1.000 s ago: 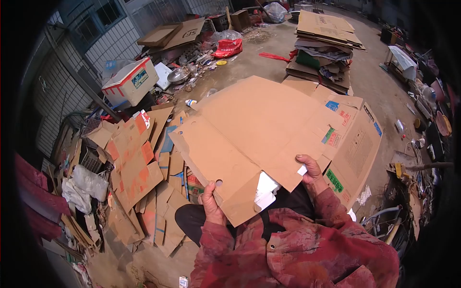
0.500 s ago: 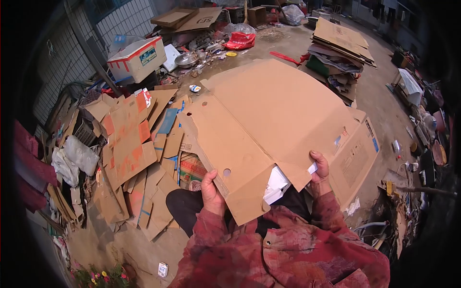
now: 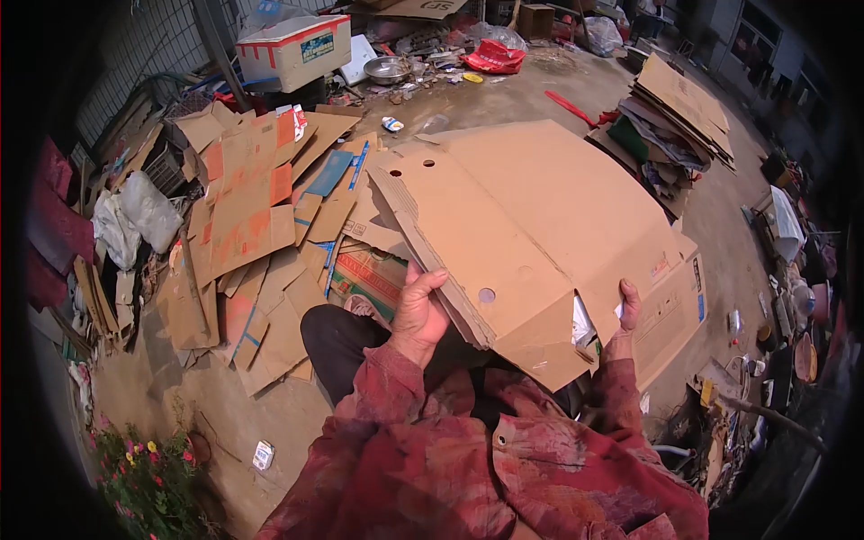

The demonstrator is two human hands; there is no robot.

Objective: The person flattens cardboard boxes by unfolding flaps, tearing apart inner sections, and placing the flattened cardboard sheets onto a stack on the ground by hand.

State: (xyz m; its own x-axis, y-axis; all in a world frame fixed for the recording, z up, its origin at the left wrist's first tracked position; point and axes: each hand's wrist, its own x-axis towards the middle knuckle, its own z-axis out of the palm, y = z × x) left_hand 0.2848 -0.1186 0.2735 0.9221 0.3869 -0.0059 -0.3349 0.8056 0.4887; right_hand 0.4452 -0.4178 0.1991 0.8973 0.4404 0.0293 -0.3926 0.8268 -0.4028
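A large flattened cardboard box (image 3: 531, 207) spans the space in front of me, tilted over my knees. Layered edges show along its left side, and round holes are cut near that side. My left hand (image 3: 421, 315) grips this left edge, thumb on top and fingers hidden beneath. At the near right part, my right hand (image 3: 628, 310) is closed on the cardboard, its thumb upright and the other fingers mostly out of sight. White paper (image 3: 581, 322) peeks out between the flaps beside the right hand.
Loose cardboard pieces (image 3: 247, 198) lie heaped at the left. A stack of flattened cardboard (image 3: 679, 108) stands at the back right. Behind are a white foam box (image 3: 292, 56), a metal bowl (image 3: 389, 69) and a red bag (image 3: 495, 57). Flowers (image 3: 148, 472) grow at the lower left.
The flattened box has shifted right and its left edge has risen, showing the layers. Both hands have moved with it, still gripping. Less white paper shows, and the view has turned.
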